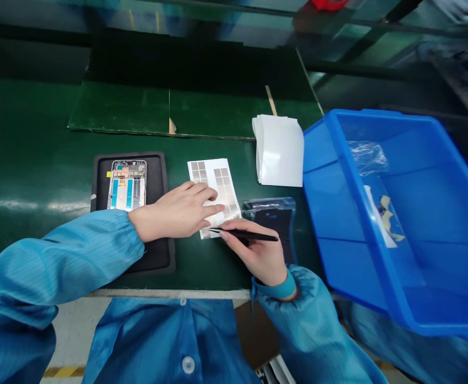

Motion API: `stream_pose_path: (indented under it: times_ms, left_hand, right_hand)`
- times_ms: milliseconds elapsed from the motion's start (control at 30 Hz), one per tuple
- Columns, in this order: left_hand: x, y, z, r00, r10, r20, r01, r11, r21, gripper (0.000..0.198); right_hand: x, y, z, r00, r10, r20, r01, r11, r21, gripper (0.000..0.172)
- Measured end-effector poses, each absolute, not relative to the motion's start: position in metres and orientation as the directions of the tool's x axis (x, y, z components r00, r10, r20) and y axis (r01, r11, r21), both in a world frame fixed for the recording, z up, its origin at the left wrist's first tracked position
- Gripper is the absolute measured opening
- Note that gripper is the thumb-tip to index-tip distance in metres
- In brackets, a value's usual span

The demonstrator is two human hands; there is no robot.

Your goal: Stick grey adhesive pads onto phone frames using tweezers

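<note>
A white sheet of grey square stickers [224, 188] lies on the green bench in front of me. My left hand [181, 210] rests on it with the fingers spread. Black tweezers [250, 234] are held in my right hand [263, 256], their tips at the sheet's lower edge near my left thumb. Whether a sticker is between the tips is too small to tell. Left of the sheet, an opened smartphone [127, 184] with its inside parts showing sits in a black tray [157, 178]. My left forearm hides the phone's lower end.
A large blue bin [333, 213] stands at the right, with clear plastic [370, 157] and paper scraps inside. Beside it lie a stack of white sheets [280, 152] and a clear bag with a dark piece [276, 218]. Green boards [217, 114] lie at the back.
</note>
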State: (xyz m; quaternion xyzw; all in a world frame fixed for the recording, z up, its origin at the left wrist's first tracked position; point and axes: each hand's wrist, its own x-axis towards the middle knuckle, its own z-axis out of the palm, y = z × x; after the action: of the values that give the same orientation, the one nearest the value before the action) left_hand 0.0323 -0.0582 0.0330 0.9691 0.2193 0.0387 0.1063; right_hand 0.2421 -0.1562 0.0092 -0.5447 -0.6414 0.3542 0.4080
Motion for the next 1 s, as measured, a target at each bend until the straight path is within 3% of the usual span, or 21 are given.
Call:
stream_pose_path:
  times_ms: [1000]
  left_hand:
    - [0.0329,-0.0583,0.0346,0.899,0.438,0.007,0.424,-0.874,0.237,0.043]
  right_hand:
    - [0.2404,-0.1558,0.0115,-0.023,0.991,0.128,0.377,0.127,-0.917,0.006]
